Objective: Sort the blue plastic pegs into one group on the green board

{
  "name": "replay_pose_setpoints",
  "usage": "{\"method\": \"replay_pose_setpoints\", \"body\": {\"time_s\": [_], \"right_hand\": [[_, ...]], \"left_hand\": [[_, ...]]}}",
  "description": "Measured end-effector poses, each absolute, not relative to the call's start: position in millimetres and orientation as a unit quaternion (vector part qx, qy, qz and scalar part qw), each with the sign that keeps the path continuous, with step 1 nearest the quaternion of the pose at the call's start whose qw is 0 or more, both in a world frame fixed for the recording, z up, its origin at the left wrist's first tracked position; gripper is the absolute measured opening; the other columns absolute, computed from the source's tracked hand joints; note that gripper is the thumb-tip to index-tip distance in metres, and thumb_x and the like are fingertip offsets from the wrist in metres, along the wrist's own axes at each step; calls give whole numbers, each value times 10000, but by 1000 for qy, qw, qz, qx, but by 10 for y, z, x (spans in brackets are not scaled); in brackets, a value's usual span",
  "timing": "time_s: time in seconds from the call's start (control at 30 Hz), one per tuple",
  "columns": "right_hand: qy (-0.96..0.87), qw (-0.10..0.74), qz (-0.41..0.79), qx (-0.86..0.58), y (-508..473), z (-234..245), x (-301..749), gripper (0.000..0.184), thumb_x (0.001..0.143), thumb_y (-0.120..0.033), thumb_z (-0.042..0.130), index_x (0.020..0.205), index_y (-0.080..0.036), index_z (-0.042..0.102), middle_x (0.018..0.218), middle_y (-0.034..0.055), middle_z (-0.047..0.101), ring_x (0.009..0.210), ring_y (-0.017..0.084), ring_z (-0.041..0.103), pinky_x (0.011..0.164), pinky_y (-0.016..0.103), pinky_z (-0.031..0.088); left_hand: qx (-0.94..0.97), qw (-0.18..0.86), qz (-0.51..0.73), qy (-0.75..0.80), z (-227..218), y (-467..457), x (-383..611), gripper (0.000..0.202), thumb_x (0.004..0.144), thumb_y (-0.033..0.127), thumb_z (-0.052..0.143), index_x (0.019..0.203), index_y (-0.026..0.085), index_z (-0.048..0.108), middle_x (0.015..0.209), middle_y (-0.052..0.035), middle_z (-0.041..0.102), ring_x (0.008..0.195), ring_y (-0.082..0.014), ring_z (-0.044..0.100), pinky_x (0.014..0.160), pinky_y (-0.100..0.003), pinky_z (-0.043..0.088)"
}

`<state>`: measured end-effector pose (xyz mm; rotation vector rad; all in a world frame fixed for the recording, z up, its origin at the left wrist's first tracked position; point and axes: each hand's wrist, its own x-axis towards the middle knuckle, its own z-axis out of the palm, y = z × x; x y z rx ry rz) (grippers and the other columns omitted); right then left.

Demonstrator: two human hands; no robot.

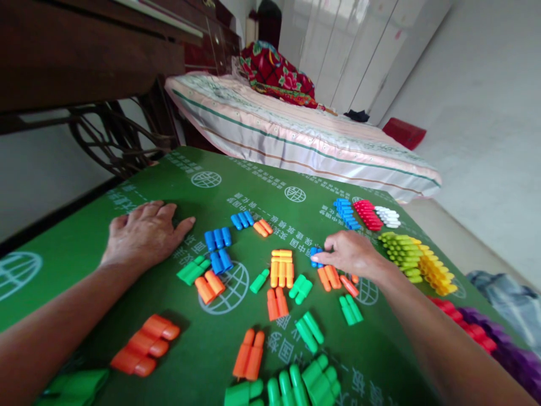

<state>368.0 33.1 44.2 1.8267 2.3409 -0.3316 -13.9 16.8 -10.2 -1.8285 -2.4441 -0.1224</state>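
Observation:
My left hand (146, 234) lies flat on the green board (203, 160), fingers stretched out, holding nothing. To its right are blue bullet-shaped plastic blocks (217, 238), a green block (193, 269) and an orange block (209, 286). My right hand (349, 254) is closed on a small blue bullet-shaped block (316, 257), its fingertips partly covering it. Just below that block sits an orange block (329, 278). A single orange piece (349, 286) lies beneath my wrist. The orange-yellow block (282, 268) stands apart in the middle.
Sorted rows of blue (346, 214), red (367, 215), white (387, 216), green (400, 254) and yellow pieces (436, 270) line the right side. Green blocks (287, 386) and orange blocks (146, 345) lie near the front. A bed (296, 135) stands beyond the board.

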Motion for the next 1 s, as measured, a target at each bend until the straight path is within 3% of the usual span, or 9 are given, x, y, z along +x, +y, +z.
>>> {"method": "replay_pose_setpoints", "body": {"time_s": [0.1,0.37,0.57,0.8,1.0], "right_hand": [[777,111,-78,615,288,460,3534,387,786,-580,595,713,-224,729,731,49,714,672,182,627,526,259,306],[802,64,-139,577,303,473,3363,103,781,-310,633,795,-241,708,744,-26,692,645,117,571,528,232,278],[802,24,-153,577,378,481,3538,155,826,-305,627,927,-259,735,759,-26,704,672,125,600,559,221,319],[809,110,-67,574,368,544,3519,208,897,-257,541,985,-267,730,962,34,756,922,194,682,658,237,394],[794,154,-27,588,325,560,3371,282,928,-241,480,1123,-233,685,1016,97,750,941,228,699,700,269,450]], "left_hand": [[-595,44,-37,-802,-108,173,-138,813,859,642,109,1375,113,447,1490,-161,414,1378,-348,344,1096,-567,314],[-592,36,-35,-804,-57,176,-120,779,872,623,133,1377,117,443,1502,-155,401,1390,-340,329,1102,-569,310],[-597,31,-27,-801,-46,172,-124,800,870,634,111,1385,111,429,1509,-165,392,1395,-349,321,1103,-570,311],[-598,35,-23,-801,-50,177,-120,819,859,636,88,1378,107,436,1499,-165,404,1389,-348,335,1109,-560,308],[-600,39,-25,-799,-41,162,-113,823,852,632,92,1368,98,446,1490,-172,413,1380,-345,350,1109,-550,310]]}}
